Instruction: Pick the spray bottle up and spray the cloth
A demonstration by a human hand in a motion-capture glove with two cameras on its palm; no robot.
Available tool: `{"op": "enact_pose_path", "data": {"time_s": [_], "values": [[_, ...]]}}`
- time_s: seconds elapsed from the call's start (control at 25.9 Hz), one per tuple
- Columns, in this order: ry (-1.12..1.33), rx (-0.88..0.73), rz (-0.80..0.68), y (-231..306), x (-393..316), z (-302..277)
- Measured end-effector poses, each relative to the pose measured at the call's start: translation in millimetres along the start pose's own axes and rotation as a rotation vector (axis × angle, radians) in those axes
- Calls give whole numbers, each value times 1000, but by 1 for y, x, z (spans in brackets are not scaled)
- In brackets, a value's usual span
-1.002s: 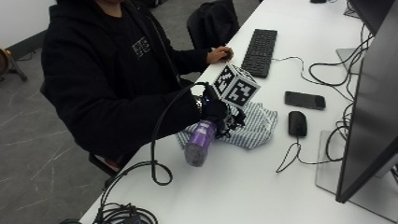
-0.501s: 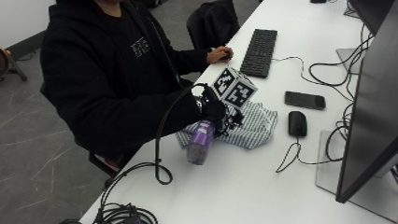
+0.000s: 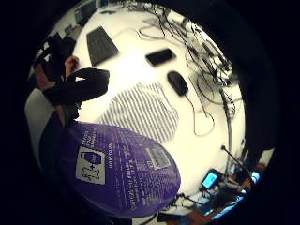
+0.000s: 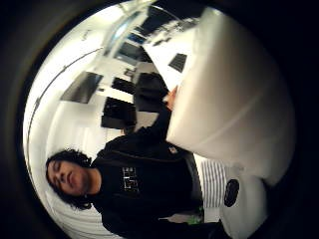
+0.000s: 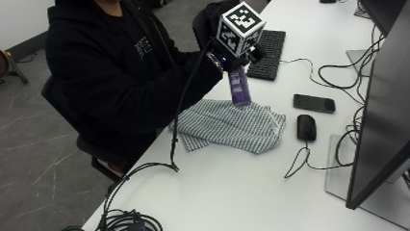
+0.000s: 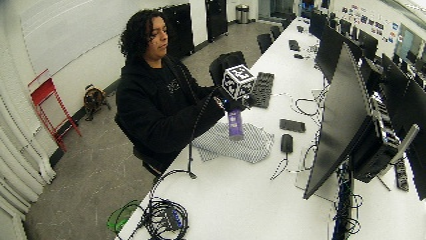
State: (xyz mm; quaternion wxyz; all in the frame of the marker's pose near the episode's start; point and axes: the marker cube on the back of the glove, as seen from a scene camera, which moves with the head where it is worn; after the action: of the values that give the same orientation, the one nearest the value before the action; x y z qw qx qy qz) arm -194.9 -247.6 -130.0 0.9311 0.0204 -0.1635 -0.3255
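Upright, spray bottle (image 5: pixel 239 86) within fingers (image 5: pixel 232 61)

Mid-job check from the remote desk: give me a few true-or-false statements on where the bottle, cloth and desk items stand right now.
1. The gloved right hand holds the purple spray bottle up off the table. True.
2. The striped cloth is draped over the keyboard. False: it lies on the white table, and the keyboard lies farther back, apart from it.
3. The bottle hangs above the cloth's far edge. True.
4. The phone lies on the cloth. False: it lies on bare table beyond the mouse.
5. The mouse sits beside the cloth, toward the monitor. True.
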Motion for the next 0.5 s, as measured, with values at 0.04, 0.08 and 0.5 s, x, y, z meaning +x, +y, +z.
{"op": "enact_pose_path", "data": {"time_s": [0.04, 0.08, 0.5], "values": [[-54, 58, -39, -9, -6, 0], [-110, 112, -75, -17, -10, 0], [-650, 453, -66, -89, 27, 55]]}}
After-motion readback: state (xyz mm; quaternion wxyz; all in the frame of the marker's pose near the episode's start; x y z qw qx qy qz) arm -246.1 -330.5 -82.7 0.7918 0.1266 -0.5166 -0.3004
